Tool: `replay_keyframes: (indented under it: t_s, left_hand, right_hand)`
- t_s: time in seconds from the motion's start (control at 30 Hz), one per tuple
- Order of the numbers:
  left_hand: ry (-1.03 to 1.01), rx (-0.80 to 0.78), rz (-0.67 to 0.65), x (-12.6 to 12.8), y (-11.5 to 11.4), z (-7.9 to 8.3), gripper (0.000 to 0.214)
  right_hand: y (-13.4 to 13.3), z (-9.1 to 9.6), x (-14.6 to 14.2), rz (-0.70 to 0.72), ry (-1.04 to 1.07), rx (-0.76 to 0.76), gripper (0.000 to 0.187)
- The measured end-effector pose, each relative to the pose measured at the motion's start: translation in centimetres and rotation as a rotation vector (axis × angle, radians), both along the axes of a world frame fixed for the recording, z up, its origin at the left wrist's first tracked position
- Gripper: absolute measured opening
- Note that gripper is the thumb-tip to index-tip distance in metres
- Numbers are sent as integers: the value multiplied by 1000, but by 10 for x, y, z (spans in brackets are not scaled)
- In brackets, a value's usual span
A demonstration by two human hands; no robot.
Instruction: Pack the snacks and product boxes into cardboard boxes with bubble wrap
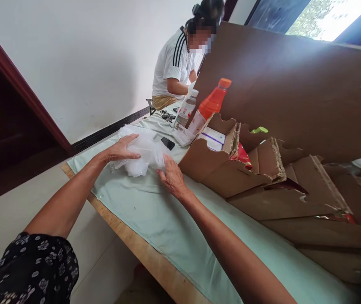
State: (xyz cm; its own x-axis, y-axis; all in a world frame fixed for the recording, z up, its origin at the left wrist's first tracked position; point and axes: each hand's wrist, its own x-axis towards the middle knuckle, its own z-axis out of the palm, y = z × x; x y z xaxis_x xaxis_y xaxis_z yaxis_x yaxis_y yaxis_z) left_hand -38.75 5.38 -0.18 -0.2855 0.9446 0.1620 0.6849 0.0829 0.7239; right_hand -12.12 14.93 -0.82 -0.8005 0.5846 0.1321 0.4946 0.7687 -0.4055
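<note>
On the left part of the pale green cloth (155, 211), a crumpled bundle of clear plastic (147, 147) is laid, with a hand set at either side of it. By the left hand (121, 150) its left side is covered; the fingers are stretched out over the plastic, with the thumb spread well away from them along the near side. By the right hand (172, 177) the right edge is touched; its thumb is held slightly apart from the index finger, the other fingers are partly hidden, and whether any plastic is pinched there cannot be told. The left arm is covered at the near left by a black floral sleeve (34, 270).

Just beyond the bundle, a dark phone (167, 143) is placed flat on the cloth. Farther off, a clear bottle (186, 112) with a white cap is seen beside an orange bottle (213, 101). To the right, a row of cardboard bins (205, 164) is ranged from far to near; white packs (212, 138) marked with purple lines are held in the farthest. Behind the row, a large cardboard panel (310, 93) is stood. At the far end, a co-worker (170, 67) in a white striped shirt is seated.
</note>
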Motion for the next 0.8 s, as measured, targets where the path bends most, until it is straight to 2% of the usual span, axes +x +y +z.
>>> replay_keyframes:
  t_s: [0.17, 0.3, 0.47, 0.57, 0.67, 0.8]
  left_hand:
    - [-174, 91, 16, -6, -30, 0, 116]
    - [-260, 193, 128, 1, -46, -11, 116]
    - [-311, 366, 291, 10, -67, -25, 96]
    - [-284, 351, 324, 15, -84, -29, 96]
    - [-241, 272, 322, 21, -102, -29, 101]
    - [-83, 143, 288, 28, -131, -26, 89]
  right_hand:
    - [10, -16, 1, 17, 49, -20, 82]
    - [9, -28, 12, 8, 149, -17, 85]
    - [7, -35, 24, -6, 273, 18, 82]
    - [6, -38, 22, 27, 244, -23, 82]
    - [4, -39, 21, 25, 235, -55, 78]
    - [1, -38, 29, -20, 250, -103, 73]
